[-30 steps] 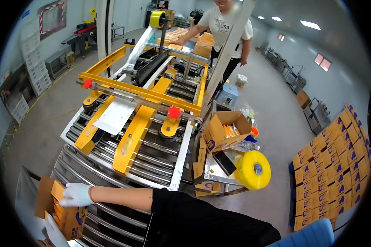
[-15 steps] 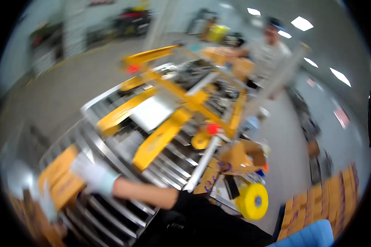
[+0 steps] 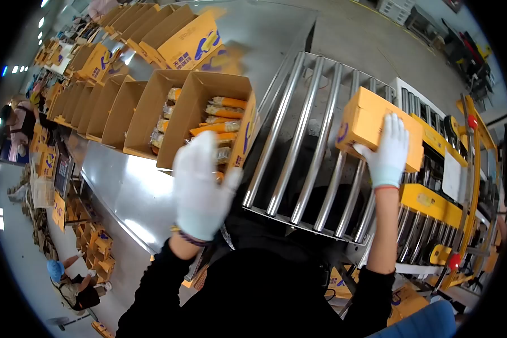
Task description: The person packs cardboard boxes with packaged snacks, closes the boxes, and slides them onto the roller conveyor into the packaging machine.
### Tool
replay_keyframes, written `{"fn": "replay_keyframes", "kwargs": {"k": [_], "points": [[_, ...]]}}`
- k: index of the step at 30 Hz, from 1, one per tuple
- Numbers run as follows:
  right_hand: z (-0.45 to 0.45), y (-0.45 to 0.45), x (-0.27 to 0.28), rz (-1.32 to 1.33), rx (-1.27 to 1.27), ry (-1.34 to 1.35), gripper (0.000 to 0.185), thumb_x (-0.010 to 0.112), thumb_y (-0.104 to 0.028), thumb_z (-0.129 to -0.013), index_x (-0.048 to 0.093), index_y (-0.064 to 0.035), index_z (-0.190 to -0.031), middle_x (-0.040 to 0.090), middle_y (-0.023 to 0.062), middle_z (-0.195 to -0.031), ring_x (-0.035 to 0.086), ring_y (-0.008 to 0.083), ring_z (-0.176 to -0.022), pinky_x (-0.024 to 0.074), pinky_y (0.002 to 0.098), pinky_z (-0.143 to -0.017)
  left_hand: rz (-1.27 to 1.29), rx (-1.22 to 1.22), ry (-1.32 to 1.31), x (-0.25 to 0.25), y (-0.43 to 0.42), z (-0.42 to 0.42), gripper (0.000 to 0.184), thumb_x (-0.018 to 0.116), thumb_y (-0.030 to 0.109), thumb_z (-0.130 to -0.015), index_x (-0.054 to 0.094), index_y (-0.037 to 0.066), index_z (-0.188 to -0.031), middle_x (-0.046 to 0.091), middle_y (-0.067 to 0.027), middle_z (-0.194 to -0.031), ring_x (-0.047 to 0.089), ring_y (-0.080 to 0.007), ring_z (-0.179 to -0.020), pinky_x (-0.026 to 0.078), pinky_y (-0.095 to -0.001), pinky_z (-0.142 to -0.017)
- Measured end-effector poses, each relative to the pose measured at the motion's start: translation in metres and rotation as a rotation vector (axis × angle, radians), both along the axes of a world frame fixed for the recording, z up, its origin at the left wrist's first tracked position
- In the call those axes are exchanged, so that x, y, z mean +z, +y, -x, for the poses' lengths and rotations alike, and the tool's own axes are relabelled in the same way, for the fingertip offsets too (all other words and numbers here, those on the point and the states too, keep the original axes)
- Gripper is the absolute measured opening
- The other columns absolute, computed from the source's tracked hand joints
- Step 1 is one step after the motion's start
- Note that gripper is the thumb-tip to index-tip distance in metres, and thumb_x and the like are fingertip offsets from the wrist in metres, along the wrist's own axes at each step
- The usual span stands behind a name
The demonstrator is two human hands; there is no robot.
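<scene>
My right hand (image 3: 390,151), in a white glove, lies flat on a closed orange carton (image 3: 356,119) on the roller conveyor (image 3: 303,146). Its fingers are stretched out over the top and the thumb is at the near edge. My left hand (image 3: 200,188), also gloved and slightly blurred, is raised in front of an open carton (image 3: 208,84) with its fingers up and thumb apart, holding nothing. Inside that carton are several wrapped packs (image 3: 225,112) that look like corn; the hand hides part of them. Another open carton (image 3: 152,110) with similar packs stands beside it.
A row of open cartons (image 3: 110,107) lines the metal table (image 3: 127,174), with more cartons (image 3: 191,42) behind. To the right, a yellow-framed machine (image 3: 434,205) adjoins the rollers. A person in a blue cap (image 3: 76,281) works at lower left.
My view has swung from the machine toward the table with open cartons. Earlier both gloved hands were around a carton; now the right rests on one and the left is away from it.
</scene>
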State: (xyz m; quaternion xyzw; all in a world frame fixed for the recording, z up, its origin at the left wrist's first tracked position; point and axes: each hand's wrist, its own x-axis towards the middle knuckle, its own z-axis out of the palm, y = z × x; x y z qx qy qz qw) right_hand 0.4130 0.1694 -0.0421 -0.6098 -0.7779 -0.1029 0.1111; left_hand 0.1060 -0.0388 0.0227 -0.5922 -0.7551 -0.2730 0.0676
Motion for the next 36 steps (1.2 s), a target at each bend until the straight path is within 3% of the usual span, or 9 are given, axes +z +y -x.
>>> {"fn": "replay_keyframes", "kwargs": {"k": [2, 5, 13, 19, 23, 28, 31, 33, 36], "points": [[0.004, -0.007, -0.007, -0.052, 0.009, 0.028, 0.103, 0.093, -0.039, -0.065, 0.045, -0.0032, -0.149, 0.05, 0.0155, -0.151, 0.042, 0.0315, -0.145, 0.0276, 0.0462, -0.124, 0.33, 0.069, -0.276, 0.005, -0.009, 0.024, 0.042, 0.071, 0.025, -0.094, 0.061, 0.003, -0.129, 0.067, -0.017, -0.08, 0.065, -0.034, -0.073, 0.051, -0.0439, -0.072], [-0.02, -0.007, 0.001, -0.05, 0.007, 0.055, 0.098, 0.092, -0.036, -0.065, 0.048, -0.0068, -0.147, 0.054, 0.0137, -0.146, 0.046, 0.0302, -0.141, 0.0299, 0.0462, -0.122, 0.198, -0.207, 0.015, -0.003, -0.001, 0.027, 0.022, 0.063, 0.024, -0.1, 0.068, 0.005, -0.11, 0.06, -0.0148, -0.064, 0.058, -0.0346, -0.056, 0.049, -0.0438, -0.063], [-0.115, -0.012, 0.01, 0.01, -0.126, 0.034, 0.1, 0.093, -0.029, -0.063, 0.046, -0.0064, -0.149, 0.054, 0.0173, -0.144, 0.047, 0.035, -0.139, 0.0325, 0.0478, -0.12, 0.05, -0.429, 0.122, -0.008, 0.009, -0.012, 0.02, 0.071, 0.018, -0.091, 0.07, 0.002, -0.103, 0.064, -0.0088, -0.069, 0.068, -0.0254, -0.072, 0.047, -0.0491, -0.109], [0.04, -0.06, 0.015, 0.225, 0.481, 0.639, 0.13, 0.095, -0.032, -0.064, 0.017, 0.0017, -0.162, 0.024, 0.0247, -0.166, 0.02, 0.0394, -0.156, 0.0187, 0.0495, -0.128, -0.017, -0.234, -0.02, -0.01, -0.008, 0.049, 0.017, 0.073, 0.014, -0.088, 0.072, 0.004, -0.102, 0.05, -0.0201, -0.15, 0.041, -0.0432, -0.144, 0.026, -0.054, -0.122], [0.13, -0.032, 0.018, 0.323, 0.898, 0.629, 0.105, 0.094, -0.022, -0.065, 0.042, -0.0137, -0.156, 0.04, 0.0135, -0.163, 0.024, 0.0389, -0.156, 0.0187, 0.0522, -0.128, -0.08, -0.203, -0.43, -0.035, -0.035, 0.059, 0.02, 0.071, 0.013, -0.09, 0.071, 0.004, -0.109, 0.031, -0.0235, -0.165, 0.025, -0.046, -0.154, 0.023, -0.0538, -0.124], [0.12, -0.051, 0.038, 0.59, 1.152, 0.526, 0.027, 0.076, -0.03, -0.09, 0.078, -0.0116, -0.11, 0.075, 0.006, -0.115, 0.064, 0.0223, -0.126, 0.0392, 0.0475, -0.12, 0.13, -0.395, -1.163, -0.03, -0.003, 0.083, 0.039, 0.061, 0.004, -0.089, 0.066, -0.001, -0.127, 0.048, -0.0213, -0.156, 0.045, -0.0306, -0.146, 0.034, -0.0398, -0.121], [0.12, -0.051, 0.04, 0.587, 0.773, 0.625, 0.049, 0.077, -0.034, -0.088, 0.068, -0.0136, -0.131, 0.075, 0.0086, -0.103, 0.072, 0.0283, -0.106, 0.0499, 0.0471, -0.103, -0.024, -0.195, -0.683, -0.043, 0.051, 0.083, 0.038, 0.073, 0.014, -0.09, 0.063, -0.005, -0.122, 0.059, -0.0163, -0.141, 0.057, -0.0308, -0.13, 0.044, -0.0391, -0.11], [0.141, -0.036, 0.059, 0.145, 0.844, 0.258, 0.089, 0.088, -0.029, -0.07, 0.05, -0.0103, -0.149, 0.059, 0.0141, -0.138, 0.055, 0.0336, -0.131, 0.0424, 0.05, -0.11, -0.071, -0.024, -0.201, -0.061, 0.077, 0.069, 0.044, 0.08, 0.013, -0.086, 0.061, -0.003, -0.123, 0.06, -0.0171, -0.129, 0.056, -0.0336, -0.124, 0.046, -0.0399, -0.107], [0.163, -0.025, 0.071, 0.034, 0.733, 0.145, 0.104, 0.088, -0.044, -0.066, 0.044, -0.0036, -0.15, 0.052, 0.0141, -0.144, 0.043, 0.0318, -0.139, 0.0271, 0.0559, -0.122, -0.253, 0.14, -0.507, -0.095, 0.067, 0.071, 0.071, 0.085, 0.022, -0.085, 0.048, -0.005, -0.138, 0.057, -0.0205, -0.137, 0.056, -0.0315, -0.128, 0.044, -0.0376, -0.109]]}}
